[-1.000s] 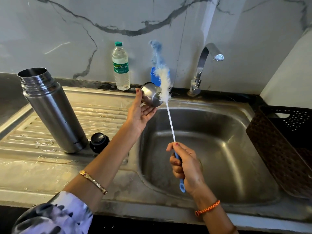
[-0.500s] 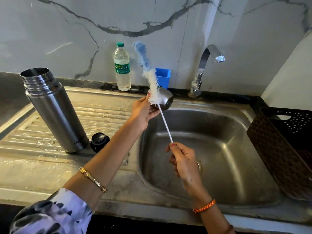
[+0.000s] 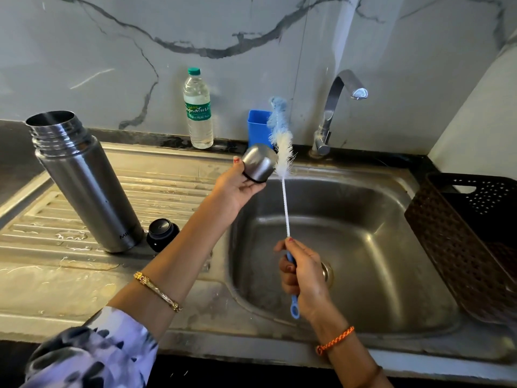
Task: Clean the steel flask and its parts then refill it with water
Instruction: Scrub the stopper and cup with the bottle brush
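Observation:
The open steel flask (image 3: pixel 84 180) stands on the wet drainboard (image 3: pixel 173 191) at the left, with its black stopper (image 3: pixel 162 233) lying beside its base. My left hand (image 3: pixel 237 186) grips the steel cap cup (image 3: pixel 258 163) over the sink's left rim, closed bottom facing up and away. My right hand (image 3: pixel 303 273) grips the blue handle of a long bottle brush (image 3: pixel 282 152) above the basin. The brush's white and blue bristles touch the right side of the cup.
The steel sink basin (image 3: pixel 363 247) lies below my hands, with the tap (image 3: pixel 335 107) behind it, no water running. A plastic water bottle (image 3: pixel 198 110) and a blue holder (image 3: pixel 258 126) stand against the marble wall. A brown perforated basket (image 3: pixel 470 242) sits at the right.
My left hand turned the cup so that its closed bottom now faces up. The brush swung left, then back right along the cup's side.

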